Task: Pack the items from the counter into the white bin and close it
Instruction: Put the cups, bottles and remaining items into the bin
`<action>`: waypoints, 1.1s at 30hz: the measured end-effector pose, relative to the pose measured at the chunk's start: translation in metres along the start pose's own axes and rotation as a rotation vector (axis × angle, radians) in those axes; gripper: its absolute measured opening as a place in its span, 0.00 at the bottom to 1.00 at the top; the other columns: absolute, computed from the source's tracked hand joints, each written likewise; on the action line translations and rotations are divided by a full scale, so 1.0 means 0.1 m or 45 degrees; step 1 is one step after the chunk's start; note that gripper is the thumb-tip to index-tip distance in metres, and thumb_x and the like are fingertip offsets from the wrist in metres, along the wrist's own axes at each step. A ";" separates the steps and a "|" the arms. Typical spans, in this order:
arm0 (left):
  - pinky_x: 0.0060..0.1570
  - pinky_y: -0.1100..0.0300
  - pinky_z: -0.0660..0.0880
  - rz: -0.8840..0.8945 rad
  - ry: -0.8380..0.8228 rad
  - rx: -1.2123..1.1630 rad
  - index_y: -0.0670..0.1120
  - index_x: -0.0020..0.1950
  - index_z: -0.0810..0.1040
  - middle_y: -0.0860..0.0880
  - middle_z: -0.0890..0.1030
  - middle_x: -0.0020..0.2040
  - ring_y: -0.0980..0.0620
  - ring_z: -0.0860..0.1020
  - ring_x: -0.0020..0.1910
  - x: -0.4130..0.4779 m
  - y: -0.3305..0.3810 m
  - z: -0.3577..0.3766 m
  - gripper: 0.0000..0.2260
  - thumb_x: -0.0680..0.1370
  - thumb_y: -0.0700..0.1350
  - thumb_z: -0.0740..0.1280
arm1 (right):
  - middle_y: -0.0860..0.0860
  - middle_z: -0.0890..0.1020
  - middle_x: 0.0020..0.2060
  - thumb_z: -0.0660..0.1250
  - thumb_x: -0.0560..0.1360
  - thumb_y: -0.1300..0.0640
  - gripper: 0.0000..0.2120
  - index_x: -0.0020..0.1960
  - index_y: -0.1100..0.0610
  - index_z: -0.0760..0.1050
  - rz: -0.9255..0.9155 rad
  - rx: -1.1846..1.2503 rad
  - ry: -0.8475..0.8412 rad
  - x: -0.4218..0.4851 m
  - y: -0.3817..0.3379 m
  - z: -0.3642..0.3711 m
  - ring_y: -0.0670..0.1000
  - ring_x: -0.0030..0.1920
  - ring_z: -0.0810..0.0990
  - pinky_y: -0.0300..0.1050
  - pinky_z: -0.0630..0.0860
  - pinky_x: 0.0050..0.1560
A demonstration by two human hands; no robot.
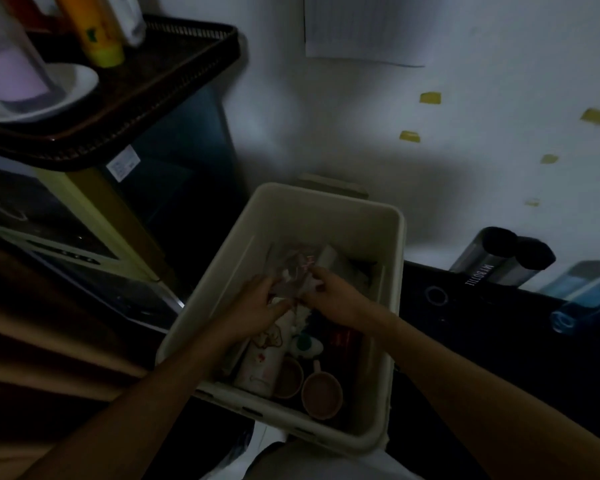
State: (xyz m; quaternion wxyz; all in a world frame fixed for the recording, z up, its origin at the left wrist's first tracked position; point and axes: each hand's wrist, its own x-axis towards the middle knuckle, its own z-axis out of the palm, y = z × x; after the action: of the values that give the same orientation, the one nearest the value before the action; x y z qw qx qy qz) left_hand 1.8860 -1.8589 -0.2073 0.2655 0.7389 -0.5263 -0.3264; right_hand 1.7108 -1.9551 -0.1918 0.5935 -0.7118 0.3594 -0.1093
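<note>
A clear plastic packet [293,271], pinched at its near edge by curled fingers [318,275] of left hand [257,306] and right hand [333,294], is held inside the white bin [326,209], extending away.

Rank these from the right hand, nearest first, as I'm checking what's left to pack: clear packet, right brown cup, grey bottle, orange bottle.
1. Clear packet, held by the right hand, in the white bin.
2. Right brown cup, bin's near end.
3. Grey bottle, counter, right.
4. Orange bottle, tray, upper left.
</note>
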 end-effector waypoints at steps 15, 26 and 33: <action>0.67 0.50 0.70 0.465 -0.048 -0.078 0.43 0.68 0.72 0.45 0.75 0.66 0.49 0.74 0.66 0.51 1.66 0.56 0.20 0.79 0.49 0.66 | 0.54 0.69 0.71 0.66 0.78 0.54 0.28 0.76 0.53 0.62 -0.128 -0.264 0.483 -0.62 -0.12 -1.35 0.51 0.70 0.69 0.43 0.69 0.66; 0.66 0.50 0.68 0.716 -0.023 0.223 0.43 0.67 0.73 0.44 0.75 0.64 0.46 0.72 0.64 0.95 2.38 1.55 0.21 0.77 0.51 0.67 | 0.52 0.66 0.71 0.65 0.78 0.58 0.26 0.74 0.55 0.63 -0.012 -0.275 0.757 -1.18 0.49 -2.31 0.45 0.68 0.65 0.40 0.63 0.68; 0.68 0.54 0.64 0.676 -0.120 0.322 0.43 0.70 0.70 0.44 0.72 0.68 0.45 0.69 0.67 1.22 2.69 2.13 0.22 0.78 0.50 0.66 | 0.52 0.68 0.68 0.64 0.78 0.61 0.24 0.73 0.58 0.63 0.076 -0.243 0.808 -1.37 0.98 -2.76 0.52 0.69 0.67 0.47 0.66 0.69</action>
State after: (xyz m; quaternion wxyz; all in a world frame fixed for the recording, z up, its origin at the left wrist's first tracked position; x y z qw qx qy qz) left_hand 1.5897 -2.0677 -0.1714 0.2228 0.5866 -0.7494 -0.2115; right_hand 1.4140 -2.0825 -0.1698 0.3857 -0.6837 0.5557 -0.2738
